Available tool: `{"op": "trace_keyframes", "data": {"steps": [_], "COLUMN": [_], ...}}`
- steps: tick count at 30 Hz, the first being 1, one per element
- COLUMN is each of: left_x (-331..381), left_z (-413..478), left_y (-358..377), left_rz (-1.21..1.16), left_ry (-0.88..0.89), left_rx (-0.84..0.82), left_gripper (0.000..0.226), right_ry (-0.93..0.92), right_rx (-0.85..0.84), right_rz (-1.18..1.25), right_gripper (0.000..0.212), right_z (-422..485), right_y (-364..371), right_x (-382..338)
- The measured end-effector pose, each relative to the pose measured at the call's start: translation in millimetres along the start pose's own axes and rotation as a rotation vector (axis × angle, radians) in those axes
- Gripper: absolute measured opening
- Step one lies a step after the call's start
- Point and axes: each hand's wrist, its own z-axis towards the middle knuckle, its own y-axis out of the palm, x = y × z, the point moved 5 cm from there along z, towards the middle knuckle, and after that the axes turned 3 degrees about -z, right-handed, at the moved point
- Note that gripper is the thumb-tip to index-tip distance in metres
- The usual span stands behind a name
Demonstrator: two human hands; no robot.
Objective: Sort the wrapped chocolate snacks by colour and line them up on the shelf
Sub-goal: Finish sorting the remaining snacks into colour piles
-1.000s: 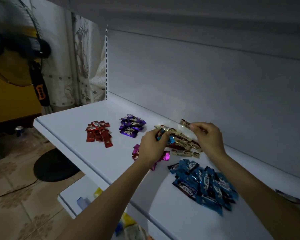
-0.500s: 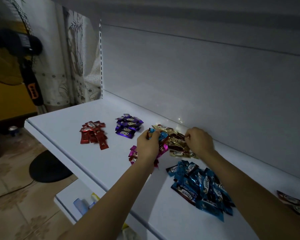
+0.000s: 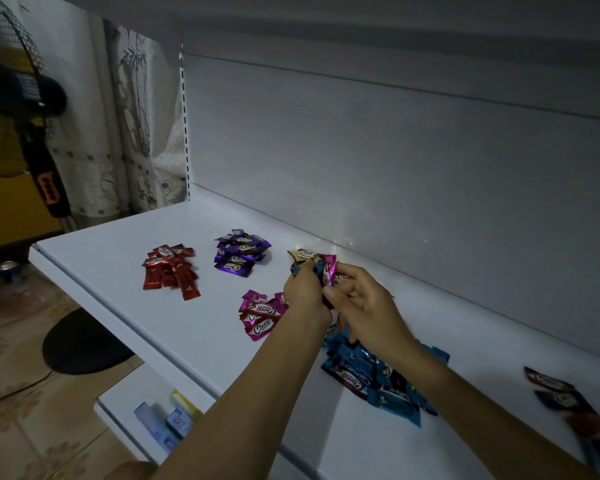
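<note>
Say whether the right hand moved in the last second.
Yes. Against the blue pile, the right hand shifted left to meet the left hand.

I get a dim, grey-toned picture. The brightest area is the white shelf (image 3: 146, 258) from centre out toward 9 o'clock, and a pale pool of light on the back panel (image 3: 395, 174) fades to darker grey toward 2 o'clock. A few small glints (image 3: 343, 242) sparkle at the panel's foot. The purple wrappers (image 3: 239, 254) and red wrappers (image 3: 170, 268) throw back sharp foil highlights. The right hand (image 3: 368, 306) is soft with motion blur, and the wrappers at 4 o'clock (image 3: 565, 400) smear at the frame edge. The wide lens bows the shelf edge and panel seams. The fan (image 3: 21, 95) at 10 o'clock is nearly black.
</note>
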Motion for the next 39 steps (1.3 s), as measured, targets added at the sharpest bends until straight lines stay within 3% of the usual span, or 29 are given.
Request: {"op": "trace_keyframes", "data": {"steps": [4,9,14,20,24,28,32,34,36,37,39], "left_x": [-12,-8,-8,-6,-5,-1,-1,2,7,10,16], "left_z": [-15,-24,-35,-33,-31,-30,-33,-33,-30,-30,-29], "left_y": [5,3,0,-10,-11,-6,-5,-7,-12,-14,-17], "left_rz": [0.034,0.067,-0.004,-0.131,-0.112,-0.052,-0.041,-0.091,-0.125,-0.132,-0.141], "left_ry": [-0.006,0.052,-0.078,-0.153,-0.128,-0.060,-0.049,-0.061,-0.039,-0.013,0.077], "left_rx": [-0.071,-0.102,-0.204,-0.152,-0.158,-0.169,-0.182,-0.168,-0.146,-0.128,-0.090], "left_gripper": [0.027,0.022,0.033,0.038,0.029,0.015,0.022,0.027,0.030,0.029,0.022], "right_ry": [-0.021,-0.031,0.076,-0.078,-0.019,-0.017,0.054,0.036,-0.069,-0.105,-0.077], "right_rx": [0.158,0.224,0.326,0.240,0.090,0.071,0.027,0.091,0.210,0.225,0.136], "right_rz": [-0.022,-0.073,-0.048,-0.463,-0.497,-0.466,-0.351,-0.306,-0.342,-0.362,-0.365], "right_gripper": [0.009,0.012,0.010,0.021,0.028,0.032,0.037,0.041,0.028,0.018,0.030], "right_z": [4,10,21,23,32,30,28,21,6,-1,-9], "right_y": [-11,-8,-11,-8,-14,-16,-12,-13,-14,-13,-3], "right_x": [2,5,9,0,6,5,3,0,-8,-13,-15]}}
